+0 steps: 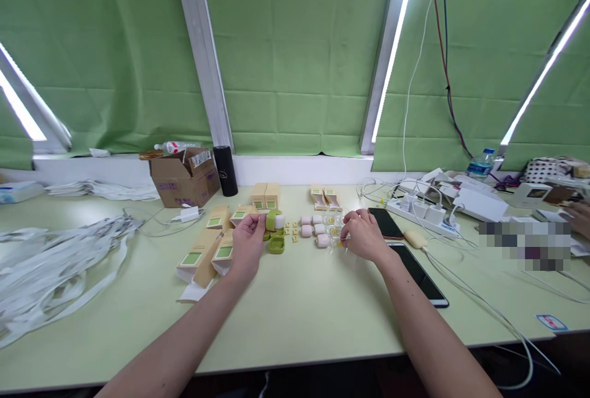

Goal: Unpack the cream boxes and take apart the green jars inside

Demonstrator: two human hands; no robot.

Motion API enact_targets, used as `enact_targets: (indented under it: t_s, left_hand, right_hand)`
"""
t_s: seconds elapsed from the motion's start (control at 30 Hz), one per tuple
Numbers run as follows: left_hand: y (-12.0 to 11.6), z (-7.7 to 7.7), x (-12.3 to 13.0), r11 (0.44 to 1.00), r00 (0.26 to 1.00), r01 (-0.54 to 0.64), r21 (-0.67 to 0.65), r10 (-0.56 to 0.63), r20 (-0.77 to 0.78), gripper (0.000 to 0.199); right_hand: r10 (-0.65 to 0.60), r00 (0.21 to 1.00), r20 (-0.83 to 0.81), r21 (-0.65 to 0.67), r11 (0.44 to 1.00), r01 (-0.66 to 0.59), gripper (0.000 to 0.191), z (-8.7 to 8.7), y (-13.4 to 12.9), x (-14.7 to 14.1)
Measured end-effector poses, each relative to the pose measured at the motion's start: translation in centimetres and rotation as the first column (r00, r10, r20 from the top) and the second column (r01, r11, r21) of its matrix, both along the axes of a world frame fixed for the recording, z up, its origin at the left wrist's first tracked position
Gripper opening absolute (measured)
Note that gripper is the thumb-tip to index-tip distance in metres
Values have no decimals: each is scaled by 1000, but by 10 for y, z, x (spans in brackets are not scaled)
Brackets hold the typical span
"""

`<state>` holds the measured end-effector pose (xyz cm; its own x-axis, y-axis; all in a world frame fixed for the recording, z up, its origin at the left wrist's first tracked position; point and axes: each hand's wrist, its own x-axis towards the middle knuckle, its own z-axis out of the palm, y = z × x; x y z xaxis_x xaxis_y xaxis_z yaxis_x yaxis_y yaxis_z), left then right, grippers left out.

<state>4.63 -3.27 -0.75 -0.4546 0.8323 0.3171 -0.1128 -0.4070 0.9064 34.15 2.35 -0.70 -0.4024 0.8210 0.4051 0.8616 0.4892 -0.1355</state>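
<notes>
My left hand (247,237) is closed on a small rounded green case (271,220) with a pale pinkish-white part at its right side. Just below it on the table stand more green square cases (276,245), open at the top. Several tiny yellow pieces (295,232) lie to their right. Beyond these are several pale pink rounded blocks (306,231). My right hand (363,233) bends its fingers down onto the clear plastic pieces (334,233) beside the blocks. Its fingertips are pressed together there, and what they pinch is too small to make out.
Opened tan boxes (203,253) lie left of my left hand. Closed tan boxes (266,195) and two opened ones (325,197) stand behind. A carton (184,178), a black bottle (225,171), phone (386,223), tablet (419,275), power strip (421,214) and cables surround the area. Another person's hand (578,217) shows far right.
</notes>
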Motion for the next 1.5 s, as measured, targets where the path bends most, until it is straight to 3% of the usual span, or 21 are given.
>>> enact_targets:
  t_s: [0.23,0.53,0.73,0.9,1.03,1.23,1.5]
  left_hand:
    - [-4,5,3,1000,1000,-1,-4,1,17,57]
    - [-6,6,4,998,997,61,-6,-61,41,55]
    - [-11,10,9,979,976,205,-18,-203,76,46]
    - [-11,9,11,953,945,302,-24,-295,139,41]
    - [-12,9,13,931,918,363,-38,-351,183,41]
    - [-19,15,20,906,902,414,-85,-396,171,39]
    - [-17,10,22,918,914,390,-77,-376,149,40]
  right_hand:
    - [-4,1000,-17,-14,1000,4,17,-4,3,0]
    - [-2,1000,-28,-54,999,1,18,6,-5,-2]
    - [132,971,-200,115,987,-110,35,16,-16,-17]
    - [304,881,-361,262,940,-217,35,10,-31,-48]
    - [398,761,-513,280,915,-290,46,-2,-41,-72]
    - [418,623,-661,173,893,-416,60,-7,-53,-98]
    - [397,492,-774,135,864,-484,45,4,-53,-114]
